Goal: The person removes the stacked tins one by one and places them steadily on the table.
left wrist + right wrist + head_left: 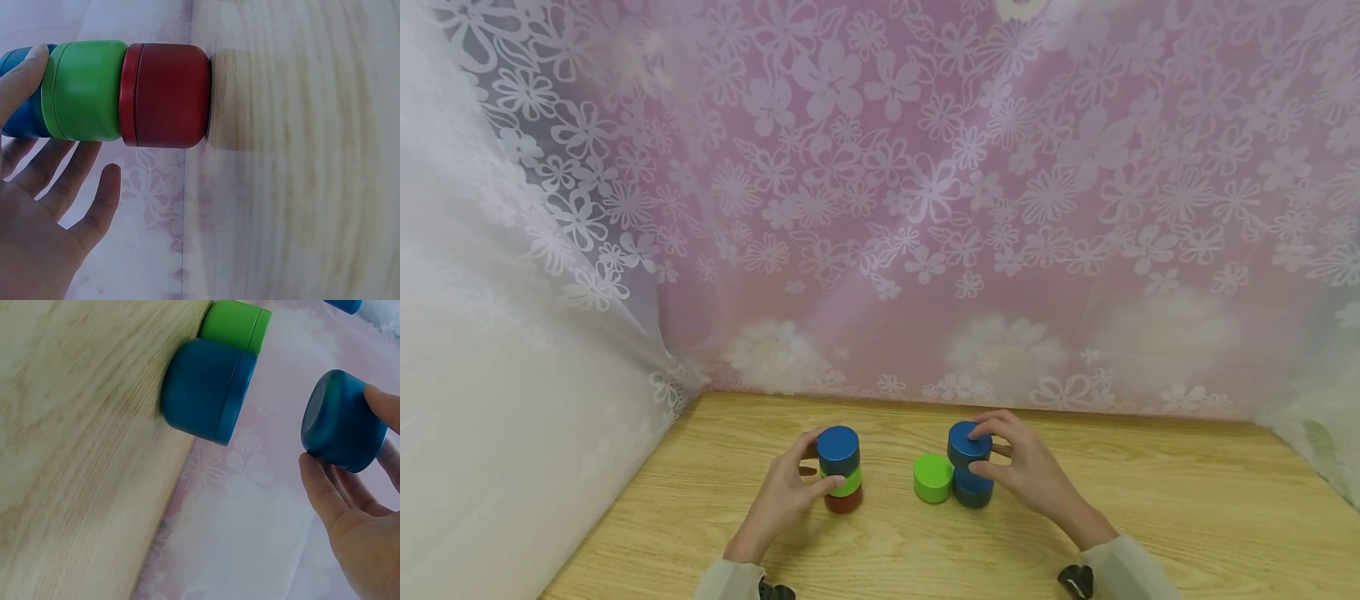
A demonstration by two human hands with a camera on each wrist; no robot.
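Note:
Three round lidded tins form a stack on the left: a red tin [169,94] at the bottom, a green tin [87,90] in the middle, a blue tin [838,446] on top. My left hand [782,496] holds this stack near the blue and green tins, thumb in front, fingers behind. My right hand [1033,473] grips another blue tin [344,422] by its sides, raised and tilted in the right wrist view. Below it a second blue tin [203,390] stands on the table, beside a single green tin [932,479].
The pale wooden table [895,558] ends at a pink floral curtain [880,208] behind the tins. White patterned sheeting [512,400] hangs along the left side, and similar sheeting hangs on the right.

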